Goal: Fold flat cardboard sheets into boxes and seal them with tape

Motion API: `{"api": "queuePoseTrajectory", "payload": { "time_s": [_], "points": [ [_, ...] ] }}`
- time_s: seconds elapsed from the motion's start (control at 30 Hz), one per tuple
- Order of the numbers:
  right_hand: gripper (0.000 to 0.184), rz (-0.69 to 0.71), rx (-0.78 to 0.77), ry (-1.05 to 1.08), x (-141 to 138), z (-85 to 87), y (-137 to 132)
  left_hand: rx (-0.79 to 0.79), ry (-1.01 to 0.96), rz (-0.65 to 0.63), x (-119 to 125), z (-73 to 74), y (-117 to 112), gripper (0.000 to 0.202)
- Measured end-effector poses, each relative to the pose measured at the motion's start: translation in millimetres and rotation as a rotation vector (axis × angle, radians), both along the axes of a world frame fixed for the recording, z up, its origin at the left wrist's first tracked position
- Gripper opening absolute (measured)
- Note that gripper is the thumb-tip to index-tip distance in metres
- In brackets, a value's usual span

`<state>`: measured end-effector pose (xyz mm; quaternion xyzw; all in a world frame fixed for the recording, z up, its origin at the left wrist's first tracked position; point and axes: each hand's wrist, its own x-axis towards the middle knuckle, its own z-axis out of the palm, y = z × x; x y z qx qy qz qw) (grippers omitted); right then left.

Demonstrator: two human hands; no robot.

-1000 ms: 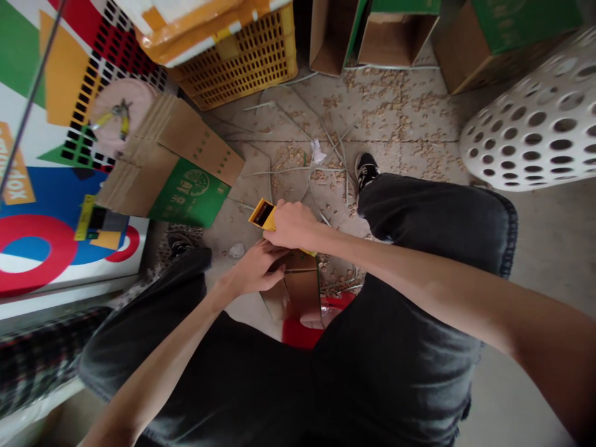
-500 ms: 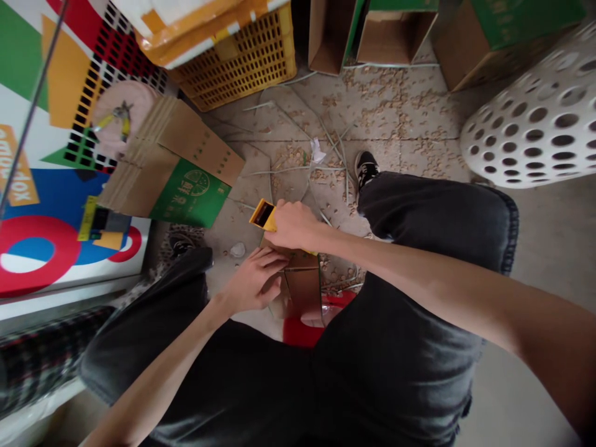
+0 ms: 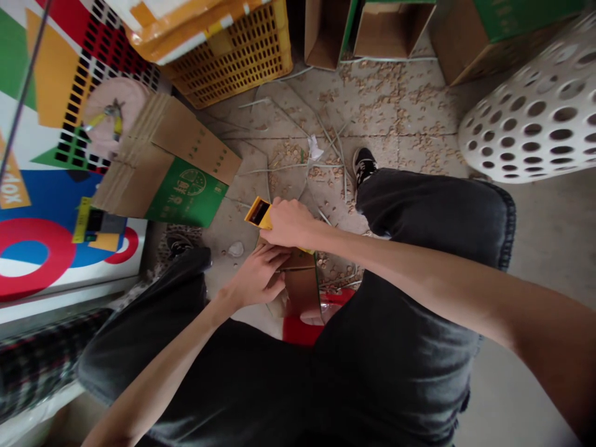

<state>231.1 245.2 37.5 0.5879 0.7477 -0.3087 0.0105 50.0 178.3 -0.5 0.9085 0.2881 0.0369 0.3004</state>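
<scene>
Grey floor [image 3: 540, 248] strewn with brown scraps [image 3: 426, 115], yellow plastic crate [image 3: 233, 57] beyond; right hand [image 3: 291, 222] grasping a yellow handheld tool [image 3: 259, 213], left hand [image 3: 254, 276], fingers loose, over a brown cardboard box [image 3: 302, 292].

Brown cardboard box [image 3: 302, 290] (partly hidden), green-edged, yellow tool [image 3: 259, 213] slanting over its far end

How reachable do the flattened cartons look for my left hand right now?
Probably yes: the left hand shows no tool, and only floor and a pale scrap seem to lie between it and the flattened cartons.
</scene>
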Motion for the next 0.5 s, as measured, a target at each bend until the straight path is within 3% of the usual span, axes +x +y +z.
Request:
{"api": "queuePoseTrajectory", "payload": {
  "time_s": [0.5],
  "points": [
    [0.059,0.039,0.018,-0.017,1,1.5,2,-0.023,0.032,0.007,-3,24.2,-8,0.040]
  ]
}}
